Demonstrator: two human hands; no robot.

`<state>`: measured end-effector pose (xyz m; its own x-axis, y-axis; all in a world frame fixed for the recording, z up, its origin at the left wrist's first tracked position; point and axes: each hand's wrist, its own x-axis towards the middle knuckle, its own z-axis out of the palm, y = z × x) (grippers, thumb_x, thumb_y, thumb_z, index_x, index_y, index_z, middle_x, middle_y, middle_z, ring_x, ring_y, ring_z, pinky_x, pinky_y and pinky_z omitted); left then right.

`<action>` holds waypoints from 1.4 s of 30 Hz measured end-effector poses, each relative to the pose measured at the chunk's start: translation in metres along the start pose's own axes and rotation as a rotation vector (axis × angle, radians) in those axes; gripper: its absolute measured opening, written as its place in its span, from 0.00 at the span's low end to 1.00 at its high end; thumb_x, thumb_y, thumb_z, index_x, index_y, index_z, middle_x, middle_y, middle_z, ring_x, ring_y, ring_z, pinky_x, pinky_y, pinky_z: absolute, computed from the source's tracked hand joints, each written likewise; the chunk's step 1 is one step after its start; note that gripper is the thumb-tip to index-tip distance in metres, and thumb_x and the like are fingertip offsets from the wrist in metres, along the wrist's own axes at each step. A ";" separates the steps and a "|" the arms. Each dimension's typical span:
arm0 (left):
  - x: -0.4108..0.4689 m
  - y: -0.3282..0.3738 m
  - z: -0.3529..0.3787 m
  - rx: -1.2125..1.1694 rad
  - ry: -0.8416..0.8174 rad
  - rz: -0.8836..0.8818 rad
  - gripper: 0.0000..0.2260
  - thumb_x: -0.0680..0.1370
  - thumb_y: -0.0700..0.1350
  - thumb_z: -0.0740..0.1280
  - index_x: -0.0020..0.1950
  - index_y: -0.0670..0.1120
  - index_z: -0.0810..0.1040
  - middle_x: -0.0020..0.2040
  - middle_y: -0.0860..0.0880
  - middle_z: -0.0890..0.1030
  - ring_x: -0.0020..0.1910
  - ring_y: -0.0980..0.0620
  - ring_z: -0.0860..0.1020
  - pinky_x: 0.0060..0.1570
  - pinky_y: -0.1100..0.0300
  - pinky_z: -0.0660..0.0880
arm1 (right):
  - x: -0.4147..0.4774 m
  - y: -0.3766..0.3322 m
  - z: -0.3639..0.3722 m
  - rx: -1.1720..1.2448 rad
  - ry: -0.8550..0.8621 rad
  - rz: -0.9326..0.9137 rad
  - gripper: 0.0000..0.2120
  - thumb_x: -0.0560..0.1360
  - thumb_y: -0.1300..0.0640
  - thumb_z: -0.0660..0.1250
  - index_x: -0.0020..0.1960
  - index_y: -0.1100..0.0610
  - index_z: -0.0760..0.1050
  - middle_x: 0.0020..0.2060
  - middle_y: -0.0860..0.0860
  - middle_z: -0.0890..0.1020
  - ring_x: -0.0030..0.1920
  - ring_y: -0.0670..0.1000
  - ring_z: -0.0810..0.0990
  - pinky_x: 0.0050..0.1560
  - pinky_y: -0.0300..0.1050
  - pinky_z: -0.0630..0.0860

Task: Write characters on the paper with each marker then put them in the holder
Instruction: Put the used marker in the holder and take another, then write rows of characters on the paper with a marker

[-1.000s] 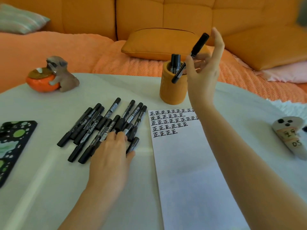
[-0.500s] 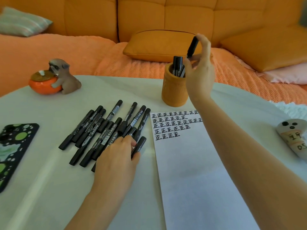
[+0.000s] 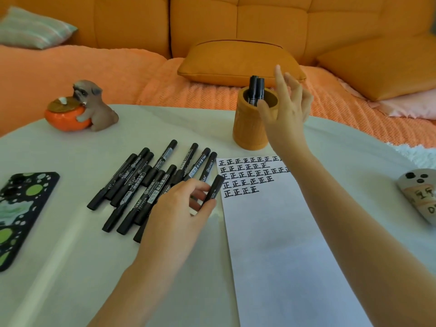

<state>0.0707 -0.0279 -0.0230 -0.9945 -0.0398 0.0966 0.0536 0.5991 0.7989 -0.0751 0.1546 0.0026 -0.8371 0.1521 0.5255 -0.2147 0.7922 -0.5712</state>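
Note:
Several black markers [image 3: 141, 182] lie in a loose row on the white table, left of the paper [image 3: 266, 223], which carries five rows of black characters at its top. My left hand [image 3: 179, 208] pinches one black marker [image 3: 215, 188] at the right end of the row, its cap pointing away from me. The orange holder [image 3: 250, 128] stands beyond the paper with a few markers [image 3: 256, 90] upright inside. My right hand [image 3: 286, 109] hovers beside the holder's right rim, fingers spread and holding nothing.
A phone in a dark green-spotted case [image 3: 21, 213] lies at the left edge. A dog figurine hugging an orange pot [image 3: 80, 109] stands at the back left. A pale painted stone [image 3: 420, 197] sits at the right. An orange sofa with cushions [image 3: 238, 62] runs behind the table.
My right hand dropped its marker into the holder and opened. My left hand closed its fingers round a marker at the right end of the row.

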 end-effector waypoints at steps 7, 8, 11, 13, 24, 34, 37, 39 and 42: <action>0.000 0.006 0.000 -0.218 -0.004 0.041 0.08 0.73 0.44 0.71 0.49 0.56 0.80 0.40 0.58 0.80 0.42 0.59 0.78 0.37 0.73 0.73 | -0.095 -0.035 -0.031 0.488 -0.330 0.204 0.14 0.75 0.40 0.62 0.47 0.49 0.78 0.37 0.43 0.75 0.36 0.38 0.70 0.38 0.29 0.67; 0.000 0.007 0.000 -0.234 -0.003 0.057 0.08 0.73 0.44 0.71 0.49 0.56 0.80 0.40 0.59 0.80 0.42 0.60 0.78 0.37 0.73 0.73 | -0.105 -0.039 -0.034 0.542 -0.417 0.288 0.18 0.73 0.37 0.63 0.45 0.51 0.79 0.33 0.44 0.74 0.32 0.40 0.69 0.34 0.31 0.66; -0.002 0.011 0.002 -0.257 -0.014 0.122 0.08 0.72 0.44 0.71 0.50 0.54 0.80 0.41 0.59 0.80 0.43 0.60 0.79 0.39 0.73 0.73 | -0.121 -0.044 -0.036 0.639 -0.552 0.405 0.23 0.73 0.42 0.67 0.41 0.64 0.77 0.26 0.49 0.68 0.28 0.45 0.64 0.29 0.34 0.61; -0.005 0.012 0.005 -0.273 -0.017 0.117 0.10 0.72 0.46 0.72 0.51 0.52 0.78 0.40 0.58 0.81 0.43 0.60 0.79 0.40 0.71 0.74 | -0.123 -0.045 -0.038 0.684 -0.520 0.424 0.17 0.75 0.50 0.67 0.41 0.66 0.78 0.24 0.48 0.70 0.26 0.46 0.65 0.28 0.34 0.62; -0.007 0.004 0.017 -0.091 -0.260 0.085 0.07 0.80 0.51 0.58 0.49 0.54 0.74 0.36 0.54 0.77 0.35 0.59 0.75 0.42 0.58 0.75 | -0.128 -0.037 -0.046 0.832 -0.397 0.465 0.11 0.76 0.54 0.65 0.43 0.63 0.75 0.26 0.54 0.75 0.25 0.49 0.69 0.26 0.36 0.65; -0.011 0.006 0.018 -0.050 -0.257 0.127 0.08 0.78 0.58 0.55 0.50 0.60 0.72 0.27 0.52 0.67 0.25 0.54 0.65 0.27 0.62 0.58 | -0.129 -0.034 -0.049 0.879 -0.442 0.440 0.10 0.79 0.57 0.61 0.40 0.59 0.68 0.24 0.51 0.73 0.24 0.46 0.67 0.26 0.33 0.65; -0.010 0.009 0.018 -0.123 -0.265 0.110 0.09 0.76 0.59 0.55 0.48 0.60 0.73 0.27 0.53 0.67 0.26 0.55 0.63 0.28 0.61 0.59 | -0.129 -0.033 -0.048 0.881 -0.455 0.431 0.11 0.79 0.57 0.60 0.39 0.59 0.67 0.24 0.51 0.72 0.24 0.46 0.67 0.26 0.33 0.65; -0.010 0.009 0.018 -0.176 -0.270 0.098 0.09 0.76 0.59 0.57 0.48 0.60 0.75 0.26 0.52 0.65 0.26 0.55 0.62 0.29 0.59 0.58 | -0.129 -0.031 -0.048 0.890 -0.454 0.426 0.11 0.79 0.56 0.60 0.40 0.59 0.67 0.24 0.51 0.72 0.25 0.46 0.67 0.27 0.33 0.66; -0.008 0.009 0.017 -0.264 -0.278 0.073 0.10 0.74 0.60 0.60 0.47 0.59 0.76 0.24 0.53 0.61 0.25 0.54 0.60 0.29 0.56 0.56 | -0.129 -0.028 -0.049 0.900 -0.463 0.408 0.11 0.76 0.51 0.61 0.43 0.59 0.69 0.26 0.50 0.72 0.28 0.45 0.68 0.30 0.34 0.68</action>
<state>0.0772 -0.0087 -0.0266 -0.9716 0.2354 0.0237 0.1108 0.3642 0.9247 0.0631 0.1414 -0.0182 -0.9967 -0.0809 0.0112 -0.0097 -0.0187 -0.9998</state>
